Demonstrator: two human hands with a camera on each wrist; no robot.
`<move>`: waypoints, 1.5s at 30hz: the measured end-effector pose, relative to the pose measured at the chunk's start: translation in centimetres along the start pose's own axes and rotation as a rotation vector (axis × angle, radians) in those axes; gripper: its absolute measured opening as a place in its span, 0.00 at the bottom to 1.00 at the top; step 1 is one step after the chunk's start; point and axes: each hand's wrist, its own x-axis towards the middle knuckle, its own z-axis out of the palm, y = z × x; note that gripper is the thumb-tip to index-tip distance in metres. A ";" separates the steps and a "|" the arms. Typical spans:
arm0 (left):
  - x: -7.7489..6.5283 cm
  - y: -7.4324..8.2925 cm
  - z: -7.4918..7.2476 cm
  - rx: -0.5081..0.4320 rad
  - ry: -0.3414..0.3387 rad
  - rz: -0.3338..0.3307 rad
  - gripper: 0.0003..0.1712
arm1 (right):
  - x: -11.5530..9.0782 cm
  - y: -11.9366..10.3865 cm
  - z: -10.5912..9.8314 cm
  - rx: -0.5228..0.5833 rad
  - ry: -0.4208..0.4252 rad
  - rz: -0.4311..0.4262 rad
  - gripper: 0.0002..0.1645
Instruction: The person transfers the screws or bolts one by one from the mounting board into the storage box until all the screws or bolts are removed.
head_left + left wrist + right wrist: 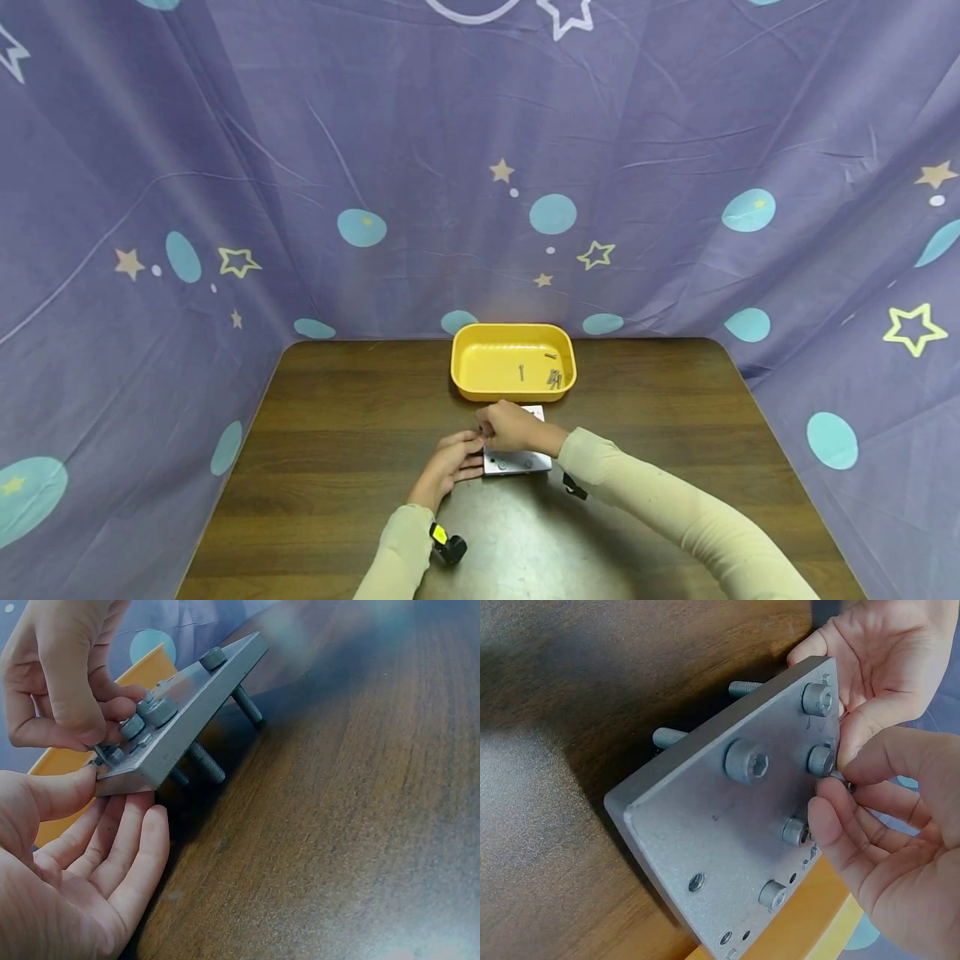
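A metal plate (667, 840) carries several socket head bolts (747, 761), their threaded shanks sticking out beneath it, along with some bare holes. My left hand (447, 467) grips the plate at its left edge, thumb at the top edge and fingers underneath, as the left wrist view shows. My right hand (516, 427) reaches across the plate and pinches a small screw (844, 781) between thumb and fingers, right at the plate's edge beside one bolt head. Most of that screw is hidden by the fingertips.
Just behind the plate stands a yellow bin (513, 396) with several loose screws (555, 377) in its right part. Both stand on a brown wooden table (352, 417). Patterned purple cloth (450, 167) hangs at the back and sides.
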 end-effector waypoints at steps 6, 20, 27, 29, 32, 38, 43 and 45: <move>0.0 0.0 0.0 -0.003 0.004 -0.013 0.23 | 0.1 0.3 -0.4 -0.004 0.009 -0.029 0.09; 0.0 0.1 0.1 -0.006 -0.002 -0.004 0.22 | 0.5 0.4 -0.9 -0.007 0.019 -0.018 0.20; -0.2 0.1 0.2 -0.008 0.005 -0.001 0.22 | 0.6 0.3 -1.3 -0.025 0.001 -0.014 0.24; -0.3 0.1 0.2 -0.011 0.003 0.005 0.22 | 0.6 0.3 -1.4 -0.024 -0.009 -0.014 0.24; -0.3 0.1 0.2 -0.012 0.000 0.006 0.23 | 0.6 0.2 -1.7 -0.021 -0.019 -0.016 0.22; 0.0 -0.3 0.2 -0.010 -0.007 0.004 0.24 | 0.6 0.4 -2.2 -0.014 -0.041 -0.039 0.18; 0.2 -0.3 0.1 -0.006 -0.007 0.013 0.23 | 0.7 0.6 -3.0 0.009 -0.047 -0.053 0.19; 0.2 -0.3 0.1 -0.002 -0.008 0.018 0.23 | 0.7 0.7 -3.4 0.013 -0.037 -0.054 0.17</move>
